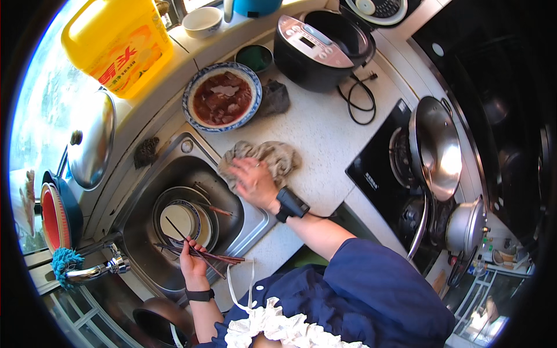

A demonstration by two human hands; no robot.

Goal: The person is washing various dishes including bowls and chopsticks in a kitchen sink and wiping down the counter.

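A bundle of dark wooden chopsticks (pixel 217 257) is gripped in my left hand (pixel 193 261), over the near edge of the stainless steel sink (pixel 174 169). One chopstick crosses the others at an angle. On the counter right of the sink, my right hand (pixel 252 180) presses on a crumpled beige cloth (pixel 278 158), its fingers spread over the folds and slightly blurred. Inside the sink basin, a metal pot or basin (pixel 162 202) contains stacked bowls (pixel 177 221). A utensil with a brown handle (pixel 219 210) leans across that stack.
Behind the cloth stand a blue-rimmed bowl of reddish food (pixel 223 99), a dark rag (pixel 275 98) and a rice cooker (pixel 311 54) with its lid up. A steel wok (pixel 439 148) and a pressure cooker (pixel 463 226) are to the right. The faucet (pixel 100 267) juts in at left.
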